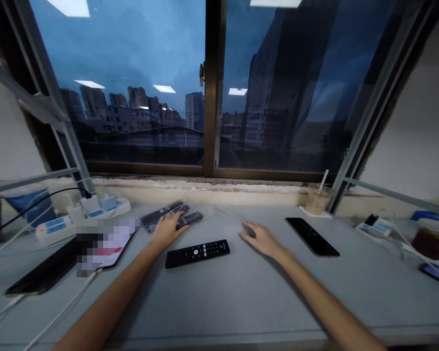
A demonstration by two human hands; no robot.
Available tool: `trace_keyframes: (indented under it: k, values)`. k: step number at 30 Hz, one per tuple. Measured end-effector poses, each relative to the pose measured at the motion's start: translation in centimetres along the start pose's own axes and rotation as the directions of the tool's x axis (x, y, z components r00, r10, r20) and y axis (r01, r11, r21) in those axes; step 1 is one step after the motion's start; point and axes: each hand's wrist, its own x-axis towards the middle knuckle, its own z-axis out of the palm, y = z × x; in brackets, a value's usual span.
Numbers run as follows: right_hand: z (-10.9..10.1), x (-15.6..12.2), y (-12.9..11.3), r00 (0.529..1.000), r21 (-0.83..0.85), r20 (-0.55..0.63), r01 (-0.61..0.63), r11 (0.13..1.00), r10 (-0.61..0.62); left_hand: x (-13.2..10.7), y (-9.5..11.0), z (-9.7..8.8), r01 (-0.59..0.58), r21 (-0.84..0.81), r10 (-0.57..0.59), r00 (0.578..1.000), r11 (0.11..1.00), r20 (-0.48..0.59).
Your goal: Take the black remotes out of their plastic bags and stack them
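Observation:
My left hand [168, 228] lies over several dark remote controls [162, 213] in clear plastic wrapping, near the back of the table. Its fingers are spread and rest on them; part of the remotes is hidden beneath. A bare black remote control [197, 253] lies face up in front of me, between my two arms, and neither hand touches it. To the right, my right hand [261, 238] rests palm down on the grey table [241, 292]. Its fingers are loosely stretched, thumb apart, and it appears to hold nothing.
Left of my arm lie two phones [46, 268] with charging cables, below a white power strip [84, 222]. A black phone [312, 237] and an iced drink cup [317, 201] with a straw stand right. Farther right are another power strip [375, 226] and a dark drink [432, 242].

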Motion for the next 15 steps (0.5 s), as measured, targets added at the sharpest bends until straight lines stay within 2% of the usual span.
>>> trace_keyframes:
  k: [5, 10, 12, 15]
  values:
    - [0.5, -0.1, 0.3, 0.998, -0.024, -0.056, -0.037, 0.999, 0.035, 0.2, 0.1, 0.1, -0.042, -0.001, 0.042, 0.998, 0.999, -0.046]
    - [0.1, 0.1, -0.2, 0.996, 0.0, -0.082, -0.022, 1.0, 0.022, 0.4, 0.4, -1.0, -0.061, -0.064, 0.053, 0.991, 0.996, -0.12]
    - [-0.2, 0.2, -0.8, 0.995, 0.058, -0.101, 0.011, 0.998, -0.005, 0.4, 0.5, -1.3, -0.135, -0.059, 0.127, 0.984, 0.989, -0.127]
    - [-0.5, 0.4, -2.1, 0.98, 0.265, -0.197, 0.061, 0.962, -0.008, 0.4, 0.8, -1.6, -0.264, -0.027, 0.257, 0.955, 0.964, -0.151]
